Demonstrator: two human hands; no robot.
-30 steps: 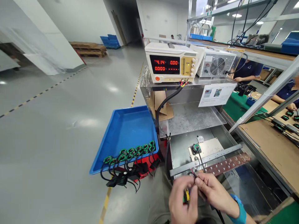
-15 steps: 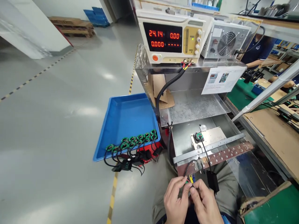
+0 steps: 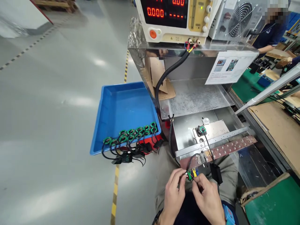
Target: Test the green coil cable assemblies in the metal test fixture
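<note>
Both hands low centre, over lap, just below front edge of metal tray. Left hand and right hand meet fingertip to fingertip on small clip cluster: green, yellow, blue bits, w/ thin red/black leads going up toward brown strip.

Key relation: cluster sits between the two grips, at fingertips of both, ahead of and above palms. Long axis approx left-right, slightly tilted; hard to be exact, too small. Left fingers on green end, right fingers on blue/yellow end. Neither hand clearly nearer, both touching.

Grip: left thumb + index pinched together on cluster's left side. Right thumb + index closed on right side, other fingers curled under. No gap visible in either pinch.

Black plug hangs just right of cluster, beside right hand, not held; cable runs up from it to round green part seated on plate in tray. Plug apart from cluster, near though.

Off to left: blue bin w/ row of green parts along near rim, cables dangling over edge. Well apart from hands. Power supply on top shelf.
</note>
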